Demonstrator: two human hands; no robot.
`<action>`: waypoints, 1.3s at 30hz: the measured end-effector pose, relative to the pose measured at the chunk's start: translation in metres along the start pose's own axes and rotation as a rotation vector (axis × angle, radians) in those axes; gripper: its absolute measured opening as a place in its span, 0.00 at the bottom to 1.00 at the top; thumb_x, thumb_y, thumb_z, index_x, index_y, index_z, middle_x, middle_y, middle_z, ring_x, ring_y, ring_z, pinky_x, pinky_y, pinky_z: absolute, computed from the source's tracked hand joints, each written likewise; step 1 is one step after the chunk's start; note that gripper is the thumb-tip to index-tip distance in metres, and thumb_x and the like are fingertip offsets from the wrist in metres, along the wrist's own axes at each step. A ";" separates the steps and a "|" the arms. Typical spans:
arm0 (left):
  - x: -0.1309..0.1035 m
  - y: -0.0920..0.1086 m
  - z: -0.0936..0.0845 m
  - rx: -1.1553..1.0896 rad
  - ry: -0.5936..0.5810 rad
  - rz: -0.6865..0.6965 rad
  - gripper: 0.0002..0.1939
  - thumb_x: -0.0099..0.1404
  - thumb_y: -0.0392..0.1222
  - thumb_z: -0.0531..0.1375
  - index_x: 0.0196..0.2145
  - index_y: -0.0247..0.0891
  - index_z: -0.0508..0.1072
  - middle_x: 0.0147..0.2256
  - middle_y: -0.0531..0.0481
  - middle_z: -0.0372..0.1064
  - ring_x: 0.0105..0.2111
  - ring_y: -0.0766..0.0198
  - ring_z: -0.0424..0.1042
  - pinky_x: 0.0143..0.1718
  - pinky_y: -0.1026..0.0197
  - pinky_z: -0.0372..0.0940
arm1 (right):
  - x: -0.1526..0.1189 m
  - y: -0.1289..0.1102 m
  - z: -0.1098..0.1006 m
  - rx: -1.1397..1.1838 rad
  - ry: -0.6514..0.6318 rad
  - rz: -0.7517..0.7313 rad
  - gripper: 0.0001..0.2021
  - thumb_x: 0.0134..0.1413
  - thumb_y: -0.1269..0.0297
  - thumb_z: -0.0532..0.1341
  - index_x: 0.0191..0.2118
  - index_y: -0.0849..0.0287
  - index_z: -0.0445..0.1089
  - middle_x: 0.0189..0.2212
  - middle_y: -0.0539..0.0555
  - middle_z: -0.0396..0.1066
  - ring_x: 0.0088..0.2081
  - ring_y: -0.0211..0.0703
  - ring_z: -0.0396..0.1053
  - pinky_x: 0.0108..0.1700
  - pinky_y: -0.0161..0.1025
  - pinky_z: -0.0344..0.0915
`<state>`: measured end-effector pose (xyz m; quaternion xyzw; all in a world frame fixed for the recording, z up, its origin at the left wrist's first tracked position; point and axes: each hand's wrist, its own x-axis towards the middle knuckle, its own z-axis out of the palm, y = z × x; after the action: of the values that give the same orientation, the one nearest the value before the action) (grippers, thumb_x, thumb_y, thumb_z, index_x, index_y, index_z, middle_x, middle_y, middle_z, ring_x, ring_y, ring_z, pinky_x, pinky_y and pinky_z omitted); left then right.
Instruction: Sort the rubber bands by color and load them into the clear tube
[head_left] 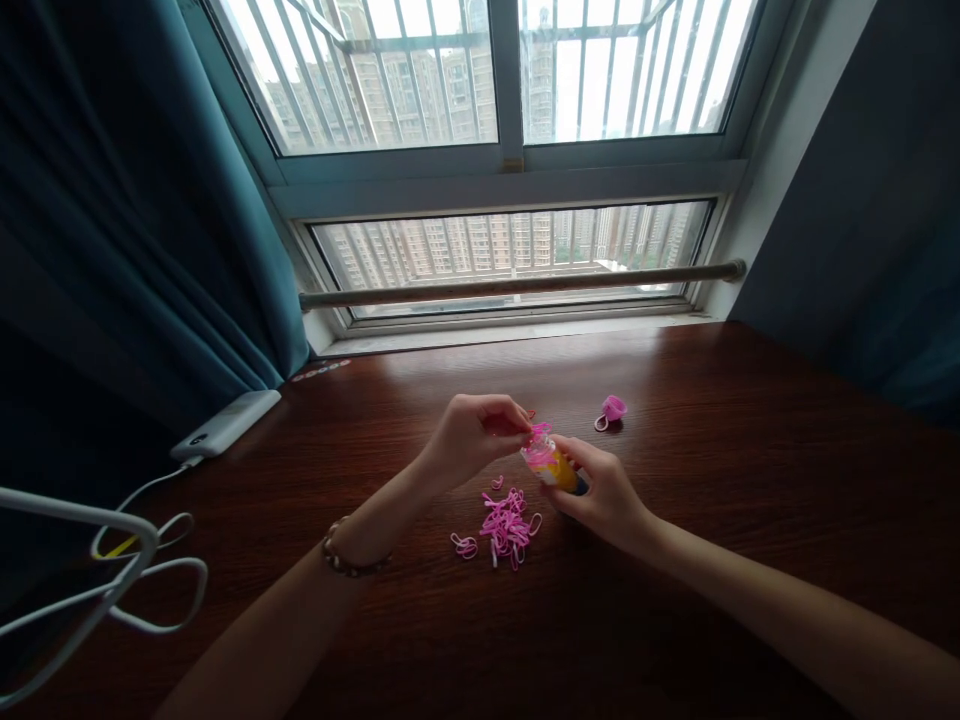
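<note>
The right hand (604, 490) grips a small clear bottle (551, 465) with yellow on its side, fingers wrapped around the lower part, the mouth tilted up toward the left hand (476, 430). The left thumb and fingers are drawn into a narrow pinch at that mouth, touching the pink there; whether a loop is truly caught between the fingertips is too small to make out. The bottle is held above the dark wooden table (675, 610), and a pile of pink loops (510, 525) lies just below it, nearer the person, with a small cluster (466, 546) beside it on the left. Good handling here depends on a steady right grip, kept low so the rim stays free, and on a light fingertip pinch that takes few loops at once, since tangled ones could snag at the narrow neck. Holding the bottle close over the pile would keep strays together. A pink cap-like piece (614, 407) rests farther back, a pale loop (601, 424) beside it, well apart from the pile.
</note>
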<state>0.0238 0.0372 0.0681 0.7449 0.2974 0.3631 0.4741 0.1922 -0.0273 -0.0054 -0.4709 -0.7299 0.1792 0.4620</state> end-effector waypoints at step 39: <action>-0.011 -0.002 0.016 0.464 -0.152 0.362 0.07 0.53 0.41 0.62 0.32 0.44 0.73 0.36 0.50 0.73 0.48 0.57 0.64 0.57 0.46 0.31 | -0.016 -0.013 0.000 0.045 0.154 0.056 0.21 0.40 0.62 0.64 0.44 0.58 0.65 0.35 0.52 0.71 0.34 0.42 0.68 0.37 0.36 0.64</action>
<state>0.0308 0.0211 0.0587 0.8992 0.1987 0.3073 0.2399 0.1876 -0.0471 -0.0046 -0.4930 -0.6745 0.1719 0.5220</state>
